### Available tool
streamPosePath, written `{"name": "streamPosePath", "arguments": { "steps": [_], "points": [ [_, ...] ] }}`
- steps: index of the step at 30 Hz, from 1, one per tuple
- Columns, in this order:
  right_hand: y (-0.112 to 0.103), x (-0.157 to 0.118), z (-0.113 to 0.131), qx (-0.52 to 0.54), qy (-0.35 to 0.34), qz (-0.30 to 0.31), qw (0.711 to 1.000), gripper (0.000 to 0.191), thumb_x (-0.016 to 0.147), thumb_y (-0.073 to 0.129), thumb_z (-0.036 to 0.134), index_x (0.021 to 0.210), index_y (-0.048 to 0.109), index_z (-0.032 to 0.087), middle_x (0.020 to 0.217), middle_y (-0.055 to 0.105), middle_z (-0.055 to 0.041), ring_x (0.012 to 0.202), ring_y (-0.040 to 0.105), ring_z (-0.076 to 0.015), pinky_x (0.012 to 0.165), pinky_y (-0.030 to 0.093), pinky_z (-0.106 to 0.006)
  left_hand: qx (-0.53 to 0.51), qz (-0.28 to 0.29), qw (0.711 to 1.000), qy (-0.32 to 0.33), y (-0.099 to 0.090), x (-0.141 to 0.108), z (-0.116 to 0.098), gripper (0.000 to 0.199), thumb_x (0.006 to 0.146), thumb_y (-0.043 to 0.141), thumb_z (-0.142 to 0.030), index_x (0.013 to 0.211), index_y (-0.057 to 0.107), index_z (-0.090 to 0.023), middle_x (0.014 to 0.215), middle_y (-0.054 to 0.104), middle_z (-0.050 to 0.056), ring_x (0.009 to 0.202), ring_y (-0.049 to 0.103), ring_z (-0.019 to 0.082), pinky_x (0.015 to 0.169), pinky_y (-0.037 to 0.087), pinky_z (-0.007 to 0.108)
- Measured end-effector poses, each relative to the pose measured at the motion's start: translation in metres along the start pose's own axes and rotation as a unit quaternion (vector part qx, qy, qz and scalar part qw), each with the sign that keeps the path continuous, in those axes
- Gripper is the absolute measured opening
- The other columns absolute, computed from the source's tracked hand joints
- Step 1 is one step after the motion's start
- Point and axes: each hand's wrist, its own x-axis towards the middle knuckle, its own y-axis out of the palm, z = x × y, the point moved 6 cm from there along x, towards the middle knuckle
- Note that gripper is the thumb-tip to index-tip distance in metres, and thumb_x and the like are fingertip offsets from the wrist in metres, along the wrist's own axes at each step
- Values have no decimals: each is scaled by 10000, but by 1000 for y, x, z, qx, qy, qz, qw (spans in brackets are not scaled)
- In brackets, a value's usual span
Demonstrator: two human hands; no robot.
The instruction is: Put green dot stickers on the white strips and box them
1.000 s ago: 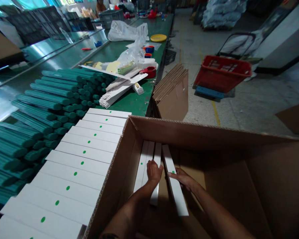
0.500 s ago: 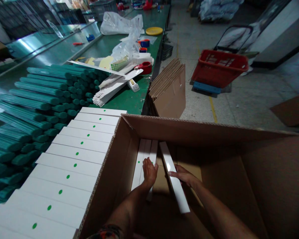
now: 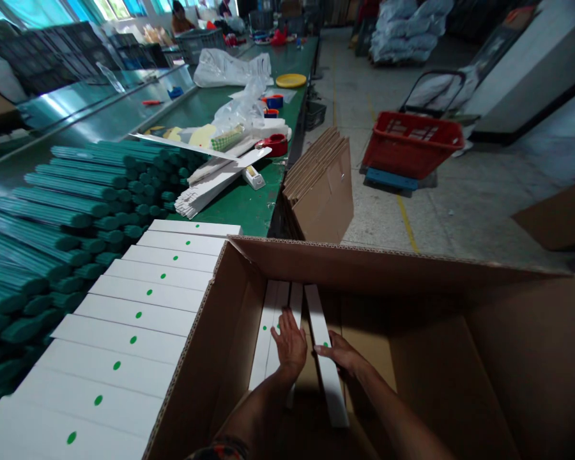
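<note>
Inside a large carton (image 3: pixel 508 345), two hands among slim white boxes (image 3: pixel 261 348)

Against the carton's left wall, the slim white boxes lie side by side, running from the far wall toward the person, green dots showing on two of them. The left hand (image 3: pixel 291 348) lies over this group, palm down, its fingers somewhat apart and its thumb out to the right; whether it presses or merely rests, I cannot tell. Just to the right is a separate white box (image 3: pixel 334 399), set at a slant, its near end farther from the group than its far end — a gap parts the two. The right hand (image 3: pixel 345 353) has that box from the right side, thumb over the top, fingers clamped on it and partly hidden below.

Outside, along the carton's left edge, runs a longer row of white boxes (image 3: pixel 146 319), each with a green dot. Left of that row — and beyond it — green bundles (image 3: pixel 81 207) are stacked on a green table (image 3: pixel 249 217). Farther along lie white strips (image 3: pixel 215 185) and a red tape roll (image 3: pixel 275 147). Folded cardboard (image 3: pixel 326 195) leans beside the table; a red basket (image 3: pixel 414 147) stands on the floor.
</note>
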Motion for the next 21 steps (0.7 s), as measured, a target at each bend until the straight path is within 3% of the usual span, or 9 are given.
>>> {"name": "streamPosePath", "arguments": {
  "steps": [5, 10, 16, 18, 21],
  "points": [
    [2, 1, 1, 25, -33, 9, 999, 586, 585, 711, 499, 1051, 590, 164, 907, 680, -71, 805, 630, -239, 665, 505, -332, -12, 9, 1000, 26, 14, 3, 9, 492, 922, 348, -226, 1406, 410, -162, 1487, 350, 152, 1395, 256, 291, 1116, 73, 612],
    [5, 6, 1, 13, -71, 17, 997, 620, 618, 666, 499, 1105, 564, 130, 978, 687, -96, 898, 638, -250, 748, 513, -325, -8, 3, 999, 38, 19, 7, 8, 520, 921, 343, -249, 1438, 353, -207, 1501, 329, 140, 1405, 225, 299, 1099, 60, 643],
    [-9, 10, -6, -130, -8, -24, 991, 417, 705, 641, 375, 1041, 591, 133, 999, 695, -104, 905, 656, -228, 745, 507, -294, -12, 88, 992, 95, -16, 9, 14, 605, 914, 388, -429, 1468, 252, -225, 1532, 261, 119, 1402, 196, 296, 1087, 209, 586],
    [-13, 12, -9, -181, 27, -45, 982, 373, 694, 676, 359, 969, 618, 114, 995, 685, -160, 942, 646, -282, 779, 494, -348, -18, 129, 986, 99, -28, 10, 25, 713, 846, 490, -537, 1443, 276, -210, 1510, 288, 125, 1371, 252, 296, 1068, 286, 520],
    [-7, 13, -7, -259, 53, -87, 960, 434, 688, 710, 358, 996, 618, 66, 1144, 593, -292, 1095, 566, -386, 858, 443, -448, 1, 221, 974, 49, -34, 10, 48, 799, 733, 612, -611, 1350, 371, -163, 1416, 391, 155, 1290, 370, 301, 1013, 365, 420]
  ]
}}
